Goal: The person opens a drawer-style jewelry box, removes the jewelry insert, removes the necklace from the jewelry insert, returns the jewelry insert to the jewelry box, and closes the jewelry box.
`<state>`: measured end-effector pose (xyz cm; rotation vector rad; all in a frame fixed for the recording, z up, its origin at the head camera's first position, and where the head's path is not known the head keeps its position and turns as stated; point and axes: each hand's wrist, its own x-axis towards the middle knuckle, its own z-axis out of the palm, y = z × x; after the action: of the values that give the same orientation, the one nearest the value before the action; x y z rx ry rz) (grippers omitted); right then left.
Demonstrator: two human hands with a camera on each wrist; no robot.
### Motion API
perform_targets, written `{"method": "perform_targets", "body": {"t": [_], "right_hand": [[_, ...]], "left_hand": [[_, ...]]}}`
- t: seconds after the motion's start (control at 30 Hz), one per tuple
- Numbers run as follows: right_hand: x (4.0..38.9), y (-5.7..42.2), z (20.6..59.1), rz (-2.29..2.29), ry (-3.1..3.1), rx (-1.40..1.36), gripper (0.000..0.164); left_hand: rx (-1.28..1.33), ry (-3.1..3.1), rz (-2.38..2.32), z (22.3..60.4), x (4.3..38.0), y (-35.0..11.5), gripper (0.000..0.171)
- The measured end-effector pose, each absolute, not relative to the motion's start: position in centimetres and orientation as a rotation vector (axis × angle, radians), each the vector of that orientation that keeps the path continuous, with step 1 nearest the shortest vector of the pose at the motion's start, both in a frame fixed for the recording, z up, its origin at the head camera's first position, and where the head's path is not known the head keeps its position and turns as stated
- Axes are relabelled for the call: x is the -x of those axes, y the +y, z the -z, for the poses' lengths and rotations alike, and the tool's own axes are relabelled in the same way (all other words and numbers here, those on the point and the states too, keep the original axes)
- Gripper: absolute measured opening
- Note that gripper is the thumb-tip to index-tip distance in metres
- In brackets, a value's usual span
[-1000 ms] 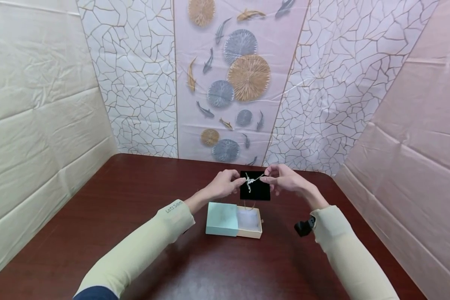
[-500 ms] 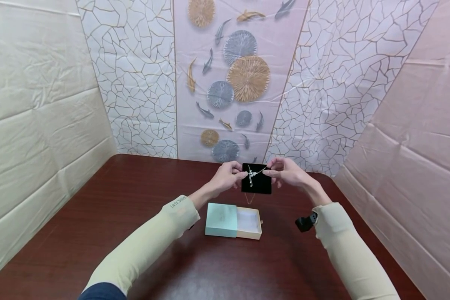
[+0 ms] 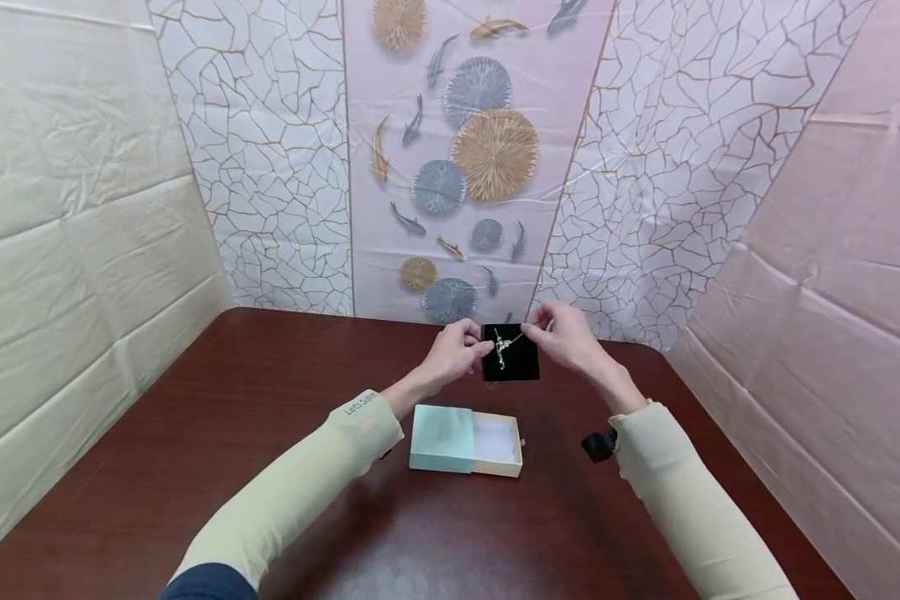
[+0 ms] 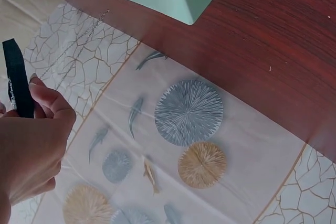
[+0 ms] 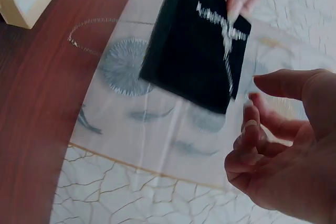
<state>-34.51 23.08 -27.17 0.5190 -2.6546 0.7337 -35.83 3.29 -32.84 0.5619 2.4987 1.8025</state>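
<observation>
1 left hand [image 3: 454, 348] pinching 1 black pad [image 3: 521, 364] with 1 necklace [image 3: 503, 343]; 1 right hand [image 3: 566, 336] narrowly parted beside it; 1 box [image 3: 442, 437].

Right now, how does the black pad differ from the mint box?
The black pad is dark and slab-like, while the mint box is a pale sleeve with a cream tray partly drawn out. The black pad is held up in the left hand; the mint box lies on the table. The black pad carries a silvery necklace; the mint box shows a whitish tray interior. Both have straight edges.
</observation>
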Motion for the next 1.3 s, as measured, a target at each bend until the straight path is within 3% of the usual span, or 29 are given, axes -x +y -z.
{"method": "perform_targets", "body": {"t": [0.17, 0.37, 0.77, 1.3], "right_hand": [[34.3, 21.2, 27.1, -0.541, -2.655, -0.641, 0.011], [34.2, 20.1, 27.3, -0.378, -2.674, -0.598, 0.013], [34.1, 20.0, 27.4, -0.337, -2.713, -0.536, 0.010], [34.4, 21.0, 27.3, -0.405, -2.672, -0.523, 0.009]], "left_hand": [[-0.570, 2.532, -1.782, 32.8, 35.9, 3.5, 0.015], [-0.621, 2.591, -1.749, 32.8, 35.9, 4.0, 0.014], [-0.781, 2.769, -1.669, 32.8, 35.7, 4.6, 0.011], [-0.784, 2.820, -1.590, 33.6, 35.5, 4.9, 0.011]]}}
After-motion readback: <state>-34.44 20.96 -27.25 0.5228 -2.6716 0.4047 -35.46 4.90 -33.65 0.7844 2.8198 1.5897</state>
